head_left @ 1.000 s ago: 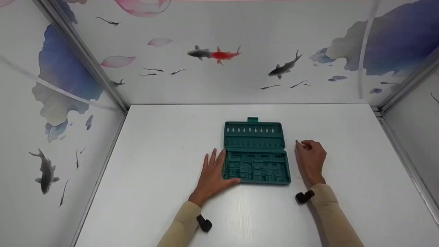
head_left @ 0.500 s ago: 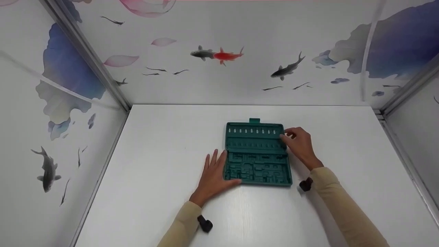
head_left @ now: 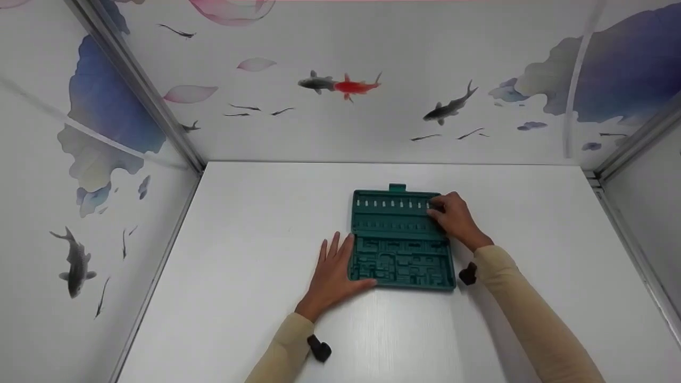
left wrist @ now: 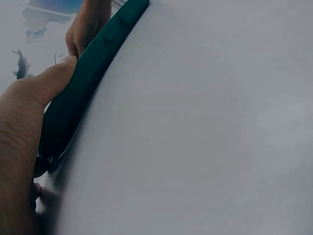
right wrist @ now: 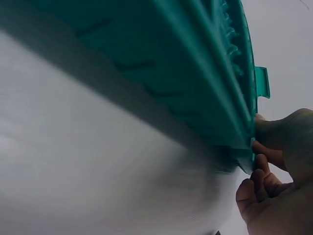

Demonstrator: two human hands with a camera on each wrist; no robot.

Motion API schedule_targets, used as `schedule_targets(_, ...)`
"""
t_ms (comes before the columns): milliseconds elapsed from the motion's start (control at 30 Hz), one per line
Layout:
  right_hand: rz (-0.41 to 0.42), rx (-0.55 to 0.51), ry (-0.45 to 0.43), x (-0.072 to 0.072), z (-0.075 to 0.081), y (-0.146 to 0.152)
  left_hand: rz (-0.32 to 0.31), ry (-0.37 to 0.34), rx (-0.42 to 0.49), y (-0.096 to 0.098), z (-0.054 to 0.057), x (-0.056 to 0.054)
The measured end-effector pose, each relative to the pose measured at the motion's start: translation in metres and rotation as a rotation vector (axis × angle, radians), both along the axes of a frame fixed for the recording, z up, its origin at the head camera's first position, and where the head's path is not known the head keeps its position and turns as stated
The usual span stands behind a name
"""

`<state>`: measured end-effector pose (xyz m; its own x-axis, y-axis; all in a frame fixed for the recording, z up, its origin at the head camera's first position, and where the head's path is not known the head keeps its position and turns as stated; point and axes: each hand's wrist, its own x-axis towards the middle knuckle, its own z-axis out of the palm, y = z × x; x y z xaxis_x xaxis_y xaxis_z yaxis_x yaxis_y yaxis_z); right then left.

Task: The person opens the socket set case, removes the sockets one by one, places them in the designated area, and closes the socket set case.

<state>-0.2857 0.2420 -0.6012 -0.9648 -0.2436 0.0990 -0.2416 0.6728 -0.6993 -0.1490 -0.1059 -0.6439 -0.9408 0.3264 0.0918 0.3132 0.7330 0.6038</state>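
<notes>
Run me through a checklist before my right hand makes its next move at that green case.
1. Green plastic hinged case open: ok, insides face up.
2. Bare left hand against the case's near-left side: ok, thumb at the near edge.
3. Bare right hand at the far half's right end: ok.
4. Anything pinched in the right grip: cannot tell, hidden.
5. Green latch tab untouched: ok, at the far edge.

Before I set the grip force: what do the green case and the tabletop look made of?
Green case: probably molded plastic, lightly glossy; its recesses and tab share one uniform color. Tabletop: smooth, white, maybe laminate or painted board; soft glare suggests a satin finish, but its core is hidden.
</notes>
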Motion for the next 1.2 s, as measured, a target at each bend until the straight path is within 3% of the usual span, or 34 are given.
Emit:
schedule_targets(233,0.057,0.082,-0.061,-0.007,0.008,-0.003,-0.004,0.006,-0.008,0.001,0.0,0.001)
schedule_targets(467,0.068,0.087,-0.117,-0.013,0.012,-0.003,-0.002,-0.005,0.0,0.001,-0.001,0.001)
schedule_targets(767,0.036,-0.001,-0.176,-0.013,0.011,-0.002,-0.004,0.026,-0.013,0.001,-0.002,-0.001)
schedule_targets(1067,-0.067,-0.092,-0.204,-0.014,0.005,-0.002,-0.003,-0.015,0.014,0.0,-0.001,0.0)
schedule_targets(1200,-0.093,-0.096,-0.176,-0.013,0.003,-0.004,-0.005,-0.017,0.013,-0.001,0.0,0.0)
